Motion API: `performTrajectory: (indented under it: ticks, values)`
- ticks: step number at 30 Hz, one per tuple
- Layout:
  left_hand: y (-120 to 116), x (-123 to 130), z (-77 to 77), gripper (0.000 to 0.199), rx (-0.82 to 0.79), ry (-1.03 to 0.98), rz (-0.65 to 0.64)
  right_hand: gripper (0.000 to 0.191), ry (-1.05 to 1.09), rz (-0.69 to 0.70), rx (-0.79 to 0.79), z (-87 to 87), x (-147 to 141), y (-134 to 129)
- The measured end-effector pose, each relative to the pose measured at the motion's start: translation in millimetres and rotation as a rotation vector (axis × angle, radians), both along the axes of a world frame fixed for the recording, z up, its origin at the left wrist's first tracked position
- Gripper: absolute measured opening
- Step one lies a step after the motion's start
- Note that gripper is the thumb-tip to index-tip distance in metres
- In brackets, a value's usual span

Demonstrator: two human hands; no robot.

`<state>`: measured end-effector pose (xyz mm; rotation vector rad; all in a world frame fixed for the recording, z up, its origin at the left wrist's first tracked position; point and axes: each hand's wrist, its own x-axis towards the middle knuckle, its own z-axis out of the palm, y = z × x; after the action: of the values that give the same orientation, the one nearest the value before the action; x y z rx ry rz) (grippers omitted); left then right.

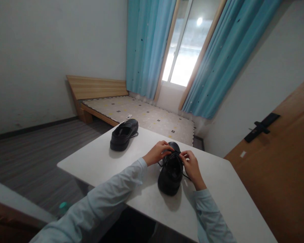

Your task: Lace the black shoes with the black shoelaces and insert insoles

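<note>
A black lace-up shoe [170,177] stands on the white table with its heel toward me and its toe pointing away. My left hand [158,153] is at the left side of its lacing, fingers pinched on the shoelace [176,152]. From the right, my right hand [191,165] pinches at the same lacing with thumb and forefinger. Loose lace ends hang down on both sides of the shoe. The second black shoe [124,135] rests farther left on the table, with a lace end sticking out at its right; neither hand touches it.
The white table [91,165] has its far edge close to a bed [147,114] with a patterned mattress. A small white item [129,116] lies on that mattress. Blue curtains [152,44] flank a window behind. At the right is a wooden door [281,162] with a black handle.
</note>
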<state>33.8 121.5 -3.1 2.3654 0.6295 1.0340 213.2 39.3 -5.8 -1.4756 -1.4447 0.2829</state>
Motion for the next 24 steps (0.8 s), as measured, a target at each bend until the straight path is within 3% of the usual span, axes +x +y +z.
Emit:
performTrajectory:
  ticks: [9, 17, 24]
  values:
    - [0.3, -0.3, -0.9, 0.026, -0.016, 0.036, 0.013, 0.015, 0.018, -0.023, 0.046, 5.3, -8.2, -3.9]
    - [1.5, 0.9, -2.0, 0.032, -0.063, 0.032, 0.019, 0.024, 0.304, 0.1, 0.052, 1.8, -3.5, 1.4]
    - [2.2, 0.8, -2.7, 0.033, -0.052, 0.038, 0.01, 0.03, 0.297, 0.094, -0.026, 8.6, -0.7, -1.8]
